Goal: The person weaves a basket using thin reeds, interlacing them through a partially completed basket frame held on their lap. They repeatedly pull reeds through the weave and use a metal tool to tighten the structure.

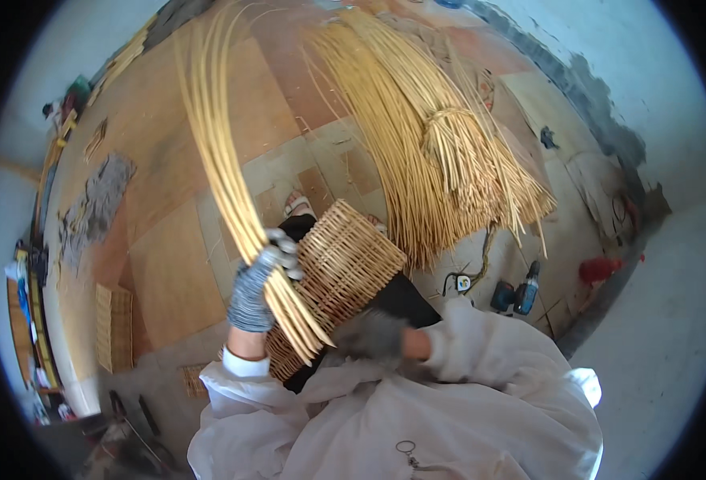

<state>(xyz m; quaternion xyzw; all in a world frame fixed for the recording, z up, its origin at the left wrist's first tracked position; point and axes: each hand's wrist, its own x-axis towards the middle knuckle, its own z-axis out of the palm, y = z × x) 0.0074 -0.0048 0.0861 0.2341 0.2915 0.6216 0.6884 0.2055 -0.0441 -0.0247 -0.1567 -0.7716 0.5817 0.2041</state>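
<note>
Evidently, the gloved left hand (263,278) is closed round a bundle of pale rods (226,180) near their thicker ends, presumably leaving the long tips free to extend forward. The right hand (371,336) is blurred near those ends; whether its fingers are parted or together cannot be determined. A woven wicker piece (353,252) rests across the lap (414,301), apparently for support. Larger rod stacks (385,120) lie ahead, seemingly for ready access.
</note>
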